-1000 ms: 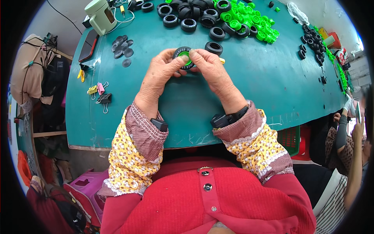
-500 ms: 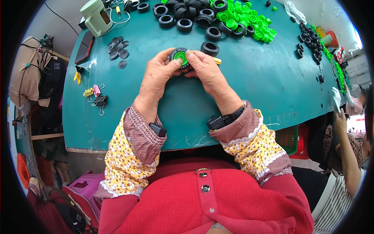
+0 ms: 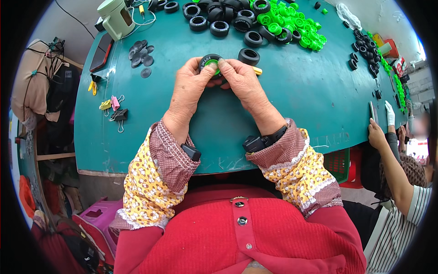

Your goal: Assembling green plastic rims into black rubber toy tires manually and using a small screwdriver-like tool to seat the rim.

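Both my hands hold one small black toy tire [image 3: 208,58] with a bright green wheel hub [image 3: 217,71] set in it. My left hand [image 3: 186,86] grips its left side, the thumb pressed over the hub's face. From the right, my right hand [image 3: 242,84] pinches the rim between thumb and fingers; the fingertips beneath are partly hidden. The wheel is tilted, held just above the green table [image 3: 219,123]. Right behind my right hand lies a loose black tire [image 3: 249,56], and beside it a yellow object [image 3: 258,71] pokes out, its kind unclear.
Heaped at the far side are black tires [image 3: 219,28] and green hubs [image 3: 299,23]. Dark discs [image 3: 141,54], binder clips [image 3: 119,115], a red-edged device [image 3: 102,52] and a mug [image 3: 115,19] sit at left. A co-worker's hand [image 3: 377,135] holds a flat object by the right edge.
The wheel has tilted in my hands, and my left thumb covers more of the hub. At right, the co-worker's hand has moved left over the table edge. The view has shifted slightly.
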A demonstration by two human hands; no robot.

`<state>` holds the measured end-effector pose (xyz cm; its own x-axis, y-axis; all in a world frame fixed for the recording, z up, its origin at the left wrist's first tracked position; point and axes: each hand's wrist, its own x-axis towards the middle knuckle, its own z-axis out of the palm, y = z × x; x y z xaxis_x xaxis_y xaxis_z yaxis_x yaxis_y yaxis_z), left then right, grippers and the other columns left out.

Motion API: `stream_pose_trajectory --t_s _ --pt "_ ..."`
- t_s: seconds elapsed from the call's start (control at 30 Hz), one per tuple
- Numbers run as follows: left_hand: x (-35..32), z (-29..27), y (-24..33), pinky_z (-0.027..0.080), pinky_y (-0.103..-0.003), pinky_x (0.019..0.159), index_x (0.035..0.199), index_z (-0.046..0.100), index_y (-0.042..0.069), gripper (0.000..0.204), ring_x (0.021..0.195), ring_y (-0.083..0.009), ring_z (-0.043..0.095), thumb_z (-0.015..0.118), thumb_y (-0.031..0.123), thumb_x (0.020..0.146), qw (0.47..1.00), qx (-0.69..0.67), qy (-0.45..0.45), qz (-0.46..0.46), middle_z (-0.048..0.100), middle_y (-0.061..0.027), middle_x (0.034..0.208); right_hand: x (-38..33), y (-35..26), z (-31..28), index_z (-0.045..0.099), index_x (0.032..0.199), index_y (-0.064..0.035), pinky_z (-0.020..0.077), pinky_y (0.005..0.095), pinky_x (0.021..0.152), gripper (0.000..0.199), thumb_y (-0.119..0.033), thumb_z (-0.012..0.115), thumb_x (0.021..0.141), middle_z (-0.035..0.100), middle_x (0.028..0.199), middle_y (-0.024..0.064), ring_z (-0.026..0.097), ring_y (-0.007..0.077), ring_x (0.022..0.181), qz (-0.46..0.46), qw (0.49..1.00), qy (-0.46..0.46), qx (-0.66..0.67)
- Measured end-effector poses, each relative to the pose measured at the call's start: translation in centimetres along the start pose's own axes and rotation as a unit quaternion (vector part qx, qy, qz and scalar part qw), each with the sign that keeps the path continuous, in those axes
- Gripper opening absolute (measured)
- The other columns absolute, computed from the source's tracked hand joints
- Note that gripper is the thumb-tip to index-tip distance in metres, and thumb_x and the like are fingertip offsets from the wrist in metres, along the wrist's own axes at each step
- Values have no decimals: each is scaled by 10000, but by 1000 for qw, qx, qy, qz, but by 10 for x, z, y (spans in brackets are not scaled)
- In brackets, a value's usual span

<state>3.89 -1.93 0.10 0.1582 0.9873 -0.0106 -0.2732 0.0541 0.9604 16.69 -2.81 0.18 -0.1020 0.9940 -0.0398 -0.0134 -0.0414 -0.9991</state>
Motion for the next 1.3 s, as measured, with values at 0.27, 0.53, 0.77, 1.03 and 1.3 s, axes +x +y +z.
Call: stream_pose_trajectory --t_s 0.27,0.53,0.77,1.03,1.3 --pt "1 -7 3 477 -185 583 940 531 -14 282 647 -101 588 632 192 775 981 67 -144 -110 600 -66 766 -1 -1 -4 543 875 -32 403 199 564 273 -287 445 889 516 747 -6 456 47 649 -10 997 12 76" --pt "-2 -3 2 473 -186 577 939 534 -13 258 643 -101 584 616 176 784 985 76 -149 -45 604 -70 772 -2 -4 -3 538 880 -9 397 197 539 261 -257 457 885 508 705 -6 446 51 614 3 993 25 114" --pt "1 -2 0 477 -189 575 942 546 -1 234 634 -117 598 594 183 805 993 26 -98 -65 612 -65 768 -3 -10 3 533 875 -3 414 204 553 273 -268 469 881 521 741 -8 462 46 636 13 982 11 190" --pt "-4 13 -10 485 -201 588 931 543 -3 201 657 -90 577 591 147 807 1000 9 -20 -14 589 -38 789 5 14 8 506 881 -19 406 195 576 283 -280 401 907 502 758 7 455 52 663 -63 992 73 78" --pt "-7 22 -8 465 -196 582 916 541 -3 182 647 -92 581 578 140 810 1000 11 -3 -12 596 -41 778 4 7 8 506 832 -19 420 227 595 302 -283 381 906 498 745 26 460 74 669 -18 974 83 210"
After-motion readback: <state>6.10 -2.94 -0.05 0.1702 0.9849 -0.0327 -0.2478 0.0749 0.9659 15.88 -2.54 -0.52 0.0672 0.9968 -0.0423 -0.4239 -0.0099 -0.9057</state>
